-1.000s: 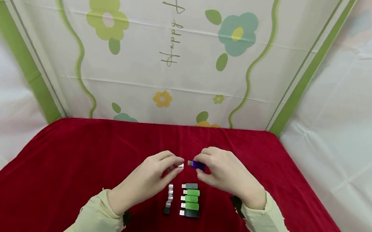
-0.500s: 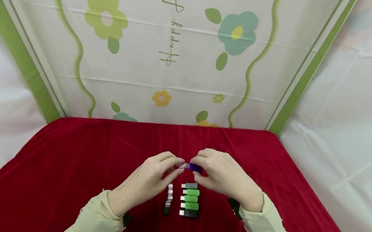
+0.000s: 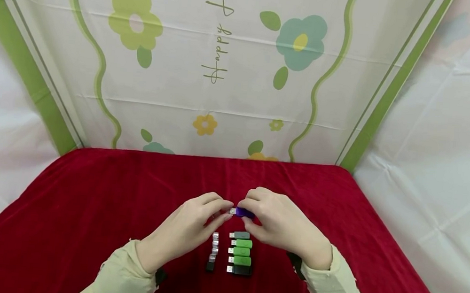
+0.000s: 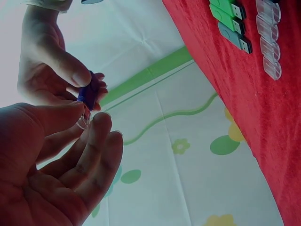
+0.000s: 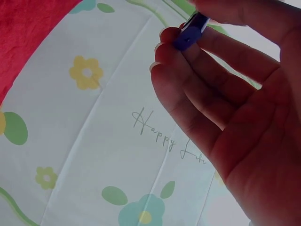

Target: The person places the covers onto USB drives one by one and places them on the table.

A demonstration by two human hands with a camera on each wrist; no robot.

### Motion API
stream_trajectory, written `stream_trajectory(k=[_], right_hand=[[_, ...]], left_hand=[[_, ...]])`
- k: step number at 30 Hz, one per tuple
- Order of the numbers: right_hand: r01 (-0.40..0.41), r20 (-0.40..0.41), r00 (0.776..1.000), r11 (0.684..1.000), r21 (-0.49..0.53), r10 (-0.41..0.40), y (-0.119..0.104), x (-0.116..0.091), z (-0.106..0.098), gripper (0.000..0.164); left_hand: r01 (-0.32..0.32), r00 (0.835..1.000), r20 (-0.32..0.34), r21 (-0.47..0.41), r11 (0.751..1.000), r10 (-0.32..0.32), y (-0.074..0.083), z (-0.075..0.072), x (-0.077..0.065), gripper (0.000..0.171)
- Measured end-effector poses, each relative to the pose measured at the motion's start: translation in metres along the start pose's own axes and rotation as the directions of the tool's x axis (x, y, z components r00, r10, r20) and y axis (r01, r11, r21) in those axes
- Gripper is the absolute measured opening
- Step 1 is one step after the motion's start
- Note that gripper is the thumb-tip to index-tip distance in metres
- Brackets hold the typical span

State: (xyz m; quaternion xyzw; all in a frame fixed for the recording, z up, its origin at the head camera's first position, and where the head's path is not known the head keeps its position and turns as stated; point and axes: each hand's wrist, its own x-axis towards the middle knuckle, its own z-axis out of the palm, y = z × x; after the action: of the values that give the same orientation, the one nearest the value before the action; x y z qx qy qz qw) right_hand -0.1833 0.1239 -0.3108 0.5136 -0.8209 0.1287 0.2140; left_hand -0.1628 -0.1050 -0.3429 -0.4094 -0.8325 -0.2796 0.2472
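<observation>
Between thumb and fingers, my right hand (image 3: 281, 217) pinches a purple USB stick (image 3: 244, 212) with its metal plug pointing left. My left hand (image 3: 193, 222) pinches a small clear cap (image 4: 84, 120), and the plug sits at or inside the cap's mouth. How deep it goes is hard to tell. Both hands are raised over the red cloth. The right wrist view shows the purple stick's end (image 5: 190, 37) between the right thumb and fingertips; the cap is hidden there.
Below the hands lies a column of uncapped USB sticks: a grey one (image 3: 240, 235), several green ones (image 3: 242, 251) and a black one (image 3: 241, 270). Left of them runs a line of clear caps (image 3: 214, 246) ending in a black cap (image 3: 210, 266). A printed curtain (image 3: 240, 90) hangs behind the red cloth (image 3: 128, 193).
My right hand has moved left with the purple USB stick, closing the gap to the clear cap. My left hand has stayed nearly still.
</observation>
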Motion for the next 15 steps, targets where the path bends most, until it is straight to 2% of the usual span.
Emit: stream_trajectory(k=[8, 15], right_hand=[[0.009, -0.007, 1.000, 1.000, 0.009, -0.009, -0.0021, 0.0006, 0.0007, 0.013], [0.009, -0.016, 1.000, 1.000, -0.010, -0.009, -0.0032, 0.0006, 0.0004, 0.012]], left_hand=[[0.007, 1.000, 0.007, 0.025, 1.000, -0.007, 0.0010, 0.0001, -0.0008, 0.024], [0.065, 0.998, 0.012, 0.082, 0.995, -0.066, 0.0006, -0.0010, -0.0010, 0.024]])
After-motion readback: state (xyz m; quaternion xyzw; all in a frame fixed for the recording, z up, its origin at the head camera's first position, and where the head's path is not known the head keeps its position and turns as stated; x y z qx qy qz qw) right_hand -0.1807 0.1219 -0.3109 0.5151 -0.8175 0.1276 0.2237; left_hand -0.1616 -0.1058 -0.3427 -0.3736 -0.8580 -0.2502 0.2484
